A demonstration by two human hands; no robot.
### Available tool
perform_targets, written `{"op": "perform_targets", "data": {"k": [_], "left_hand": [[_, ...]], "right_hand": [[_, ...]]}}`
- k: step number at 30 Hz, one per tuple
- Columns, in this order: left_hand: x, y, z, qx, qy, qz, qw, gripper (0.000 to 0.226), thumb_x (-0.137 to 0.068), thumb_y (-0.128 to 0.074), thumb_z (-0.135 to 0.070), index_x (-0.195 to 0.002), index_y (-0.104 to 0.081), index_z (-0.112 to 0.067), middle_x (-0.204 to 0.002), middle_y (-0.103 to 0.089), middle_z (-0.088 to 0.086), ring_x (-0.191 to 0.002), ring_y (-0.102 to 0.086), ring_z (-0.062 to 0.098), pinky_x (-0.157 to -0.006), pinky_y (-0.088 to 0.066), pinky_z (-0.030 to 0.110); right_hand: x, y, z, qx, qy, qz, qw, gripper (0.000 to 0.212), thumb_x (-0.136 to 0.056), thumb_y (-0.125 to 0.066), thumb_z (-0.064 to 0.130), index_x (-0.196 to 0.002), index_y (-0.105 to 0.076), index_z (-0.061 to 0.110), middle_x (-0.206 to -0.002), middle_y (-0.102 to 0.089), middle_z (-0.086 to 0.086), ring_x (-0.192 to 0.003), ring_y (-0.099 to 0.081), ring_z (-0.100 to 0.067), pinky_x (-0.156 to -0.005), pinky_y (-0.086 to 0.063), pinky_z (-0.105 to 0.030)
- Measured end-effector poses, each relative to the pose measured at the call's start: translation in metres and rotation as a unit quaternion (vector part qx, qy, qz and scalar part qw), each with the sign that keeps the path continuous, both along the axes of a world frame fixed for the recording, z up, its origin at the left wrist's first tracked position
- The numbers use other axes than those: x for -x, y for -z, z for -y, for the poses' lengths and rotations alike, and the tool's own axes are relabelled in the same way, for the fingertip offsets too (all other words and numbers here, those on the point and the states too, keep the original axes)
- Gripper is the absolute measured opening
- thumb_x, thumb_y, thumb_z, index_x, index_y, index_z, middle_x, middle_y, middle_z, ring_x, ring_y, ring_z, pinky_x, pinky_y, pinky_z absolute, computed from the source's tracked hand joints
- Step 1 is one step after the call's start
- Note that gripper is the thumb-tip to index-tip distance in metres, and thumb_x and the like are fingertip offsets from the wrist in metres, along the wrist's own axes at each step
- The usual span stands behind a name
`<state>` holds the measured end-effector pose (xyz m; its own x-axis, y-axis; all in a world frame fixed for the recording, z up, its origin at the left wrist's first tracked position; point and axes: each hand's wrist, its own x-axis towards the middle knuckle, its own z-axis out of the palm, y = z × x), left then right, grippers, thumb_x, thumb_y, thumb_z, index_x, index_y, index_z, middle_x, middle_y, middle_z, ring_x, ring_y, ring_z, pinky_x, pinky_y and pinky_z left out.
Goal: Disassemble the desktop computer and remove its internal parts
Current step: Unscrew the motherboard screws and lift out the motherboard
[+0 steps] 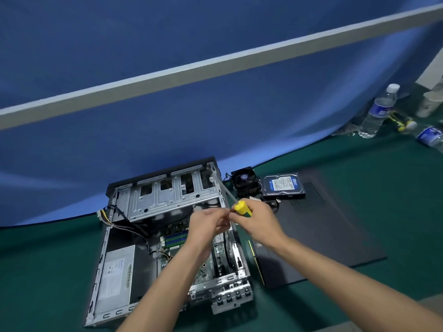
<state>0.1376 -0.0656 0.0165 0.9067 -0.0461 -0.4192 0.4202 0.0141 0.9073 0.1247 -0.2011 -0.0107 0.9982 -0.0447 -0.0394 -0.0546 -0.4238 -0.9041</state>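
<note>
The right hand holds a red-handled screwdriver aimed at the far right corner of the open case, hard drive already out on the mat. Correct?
Not quite: in the head view the screwdriver handle in the right hand is yellow, not red. The rest holds for the open metal computer case and the black hard drive.

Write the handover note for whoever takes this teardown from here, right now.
Right hand grips the yellow screwdriver; its shaft runs to the far right corner of the drive cage. Left hand pinches the shaft near the handle.
Open case lies on the green mat.
Out already: cooler fan, hard drive, side panel, all right of the case.
Left inside: drive cage, power supply, motherboard, cables.
</note>
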Motion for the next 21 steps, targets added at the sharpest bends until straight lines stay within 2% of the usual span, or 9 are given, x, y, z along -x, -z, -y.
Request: {"op": "perform_targets", "data": {"k": [3, 5, 9, 11, 14, 17, 19, 21], "left_hand": [[0.009, 0.002, 0.014, 0.004, -0.005, -0.006, 1.000, 0.013, -0.086, -0.063, -0.005, -0.077, -0.070, 0.002, -0.062, -0.068, 0.004, -0.062, -0.063, 0.012, -0.067, -0.055, 0.028], [0.013, 0.004, 0.023, -0.004, -0.013, -0.020, 1.000, 0.012, -0.085, -0.064, -0.006, -0.079, -0.070, 0.002, -0.063, -0.068, 0.003, -0.063, -0.061, 0.012, -0.072, -0.056, 0.030], [0.016, 0.005, 0.042, -0.023, -0.016, -0.052, 0.998, 0.011, -0.085, -0.064, -0.004, -0.080, -0.069, 0.005, -0.081, -0.064, 0.017, -0.069, -0.057, 0.019, -0.080, -0.054, 0.038], [0.015, 0.006, 0.049, -0.036, -0.009, -0.059, 0.998, 0.014, -0.085, -0.065, -0.005, -0.084, -0.069, 0.009, -0.071, -0.061, 0.015, -0.064, -0.055, 0.018, -0.079, -0.054, 0.038], [0.011, 0.007, 0.057, -0.051, -0.001, -0.059, 0.997, 0.017, -0.084, -0.066, -0.006, -0.085, -0.069, 0.011, -0.051, -0.054, 0.004, -0.056, -0.053, 0.014, -0.073, -0.057, 0.034], [0.007, 0.010, 0.063, -0.063, -0.009, -0.061, 0.996, 0.013, -0.084, -0.066, -0.004, -0.082, -0.069, 0.009, -0.060, -0.060, 0.008, -0.052, -0.055, 0.011, -0.069, -0.058, 0.033], [0.007, 0.014, 0.064, -0.075, -0.007, -0.063, 0.995, 0.013, -0.084, -0.066, -0.005, -0.076, -0.069, 0.004, -0.057, -0.060, 0.006, -0.049, -0.055, 0.010, -0.067, -0.057, 0.032], [0.005, 0.018, 0.065, -0.102, 0.004, -0.060, 0.993, 0.017, -0.087, -0.064, -0.010, -0.073, -0.068, -0.001, -0.053, -0.059, 0.001, -0.047, -0.053, 0.010, -0.059, -0.054, 0.028]], "right_hand": [[0.005, 0.007, 0.014, -0.051, 0.007, 0.010, 0.999, 0.011, -0.079, -0.075, 0.025, -0.078, -0.064, 0.023, -0.071, -0.062, 0.005, -0.068, -0.057, -0.013, -0.066, -0.047, -0.035], [0.009, 0.012, 0.022, -0.072, 0.000, 0.005, 0.997, 0.010, -0.081, -0.074, 0.021, -0.077, -0.064, 0.024, -0.065, -0.061, 0.008, -0.061, -0.053, -0.010, -0.061, -0.046, -0.033], [0.015, 0.019, 0.038, -0.083, 0.008, 0.000, 0.997, 0.017, -0.081, -0.072, 0.016, -0.074, -0.064, 0.029, -0.059, -0.060, 0.014, -0.056, -0.052, 0.001, -0.059, -0.042, -0.023], [0.017, 0.021, 0.045, -0.081, 0.011, 0.002, 0.997, 0.019, -0.082, -0.072, 0.016, -0.075, -0.063, 0.031, -0.062, -0.062, 0.016, -0.059, -0.054, 0.004, -0.061, -0.043, -0.020], [0.017, 0.023, 0.054, -0.077, 0.013, 0.005, 0.997, 0.007, -0.082, -0.072, 0.018, -0.081, -0.068, 0.022, -0.070, -0.066, 0.010, -0.065, -0.057, -0.005, -0.066, -0.048, -0.028], [0.014, 0.026, 0.060, -0.078, 0.010, -0.001, 0.997, 0.005, -0.083, -0.072, 0.020, -0.083, -0.068, 0.017, -0.064, -0.062, 0.008, -0.061, -0.055, -0.011, -0.065, -0.049, -0.034], [0.013, 0.031, 0.062, -0.074, 0.009, -0.011, 0.997, 0.006, -0.083, -0.071, 0.022, -0.082, -0.067, 0.018, -0.061, -0.060, 0.008, -0.060, -0.056, -0.017, -0.063, -0.051, -0.039], [0.010, 0.036, 0.062, -0.064, 0.013, -0.018, 0.998, 0.006, -0.083, -0.071, 0.024, -0.079, -0.067, 0.022, -0.061, -0.061, 0.008, -0.061, -0.057, -0.018, -0.063, -0.052, -0.039]]}}
